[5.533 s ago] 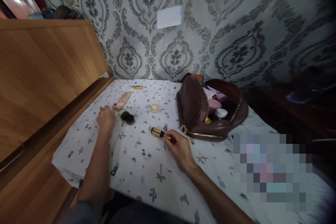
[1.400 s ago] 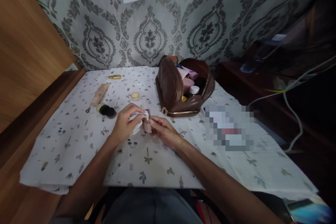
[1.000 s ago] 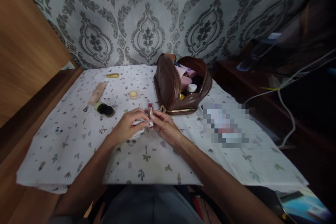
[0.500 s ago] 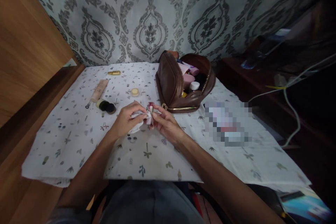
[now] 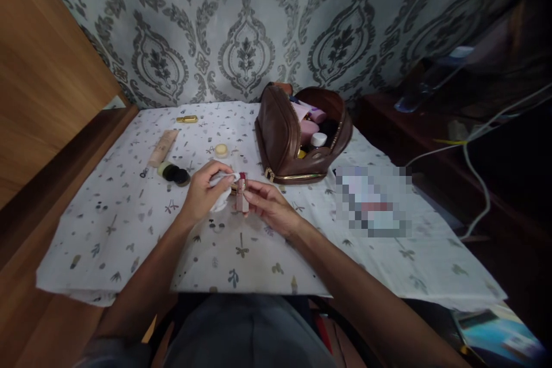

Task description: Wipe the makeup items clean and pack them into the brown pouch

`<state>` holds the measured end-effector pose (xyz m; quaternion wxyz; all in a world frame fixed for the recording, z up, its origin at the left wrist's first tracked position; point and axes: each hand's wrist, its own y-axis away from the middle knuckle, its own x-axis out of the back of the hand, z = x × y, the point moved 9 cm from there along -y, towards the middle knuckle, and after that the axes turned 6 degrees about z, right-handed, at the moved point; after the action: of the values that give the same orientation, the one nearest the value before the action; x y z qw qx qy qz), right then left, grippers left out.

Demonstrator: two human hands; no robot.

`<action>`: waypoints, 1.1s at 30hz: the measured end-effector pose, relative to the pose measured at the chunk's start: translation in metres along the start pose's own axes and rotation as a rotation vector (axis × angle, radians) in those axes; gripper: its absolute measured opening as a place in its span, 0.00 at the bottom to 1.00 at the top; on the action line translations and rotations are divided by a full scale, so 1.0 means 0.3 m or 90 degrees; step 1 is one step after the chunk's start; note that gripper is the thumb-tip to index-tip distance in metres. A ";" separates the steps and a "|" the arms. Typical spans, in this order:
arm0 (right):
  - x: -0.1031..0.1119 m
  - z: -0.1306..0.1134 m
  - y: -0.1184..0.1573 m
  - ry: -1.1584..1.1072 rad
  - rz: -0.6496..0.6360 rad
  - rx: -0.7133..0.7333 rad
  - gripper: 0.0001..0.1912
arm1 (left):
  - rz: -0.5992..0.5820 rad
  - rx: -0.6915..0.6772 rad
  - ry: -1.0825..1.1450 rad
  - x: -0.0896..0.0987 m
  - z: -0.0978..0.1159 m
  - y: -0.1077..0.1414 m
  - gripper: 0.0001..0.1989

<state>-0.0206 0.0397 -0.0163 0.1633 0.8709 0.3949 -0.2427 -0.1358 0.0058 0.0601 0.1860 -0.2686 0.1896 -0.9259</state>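
My right hand [image 5: 271, 205] is closed on a lipstick [image 5: 242, 198] held upright, its dark red top end showing above a pale pinkish tube. Bunched in my left hand [image 5: 206, 190] is a white wipe [image 5: 222, 192], with one corner pinched beside the red end of the lipstick. Whether that corner touches the lipstick I cannot tell. Both hands are above the table, close together. Just beyond them lies a small round pot [image 5: 221, 150] with a pale yellow top.
An open brown makeup bag [image 5: 280, 138], full of cosmetics, stands behind my right hand. To the left lie a beige tube [image 5: 164, 146], small dark-and-green jars [image 5: 172, 173] and a gold item [image 5: 187, 119]. A blurred-out object [image 5: 373, 201] lies at right on the patterned cloth [image 5: 142, 241].
The left hand with the wipe has drawn slightly left of the lipstick, so more of the tube shows. The lipstick has shifted a little left and down.
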 end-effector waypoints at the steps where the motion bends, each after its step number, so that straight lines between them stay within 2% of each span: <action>1: 0.002 0.001 -0.001 -0.005 0.005 -0.002 0.21 | -0.004 0.004 0.003 -0.001 -0.004 -0.001 0.07; 3: 0.021 -0.007 -0.008 -0.027 0.038 0.012 0.21 | -0.054 0.002 0.013 -0.020 -0.003 0.001 0.08; 7: 0.088 -0.041 -0.020 -0.087 0.141 0.061 0.21 | -0.200 0.006 0.046 -0.079 0.017 0.022 0.07; 9: 0.107 -0.055 -0.021 -0.103 0.169 0.083 0.22 | -0.234 0.003 0.057 -0.095 0.030 0.030 0.07; 15: 0.105 -0.063 -0.018 -0.059 0.179 0.098 0.23 | -0.188 0.002 0.041 -0.100 0.035 0.033 0.07; 23: 0.101 -0.095 -0.018 -0.021 0.160 0.143 0.20 | -0.125 0.127 0.107 -0.094 -0.030 0.031 0.11; 26: 0.095 -0.111 -0.014 0.013 0.154 0.178 0.18 | -0.198 0.190 0.124 -0.126 -0.048 0.049 0.15; 29: 0.069 -0.124 -0.005 0.062 0.119 0.196 0.19 | -0.280 0.207 0.127 -0.159 -0.051 0.074 0.17; 33: 0.055 -0.173 0.037 0.102 0.095 0.206 0.18 | -0.281 0.175 0.114 -0.173 -0.040 0.077 0.16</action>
<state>0.0126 0.0674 0.0187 0.0069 0.9291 0.2972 -0.2198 -0.0962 0.0123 0.0181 -0.0031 -0.1926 0.0150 -0.9812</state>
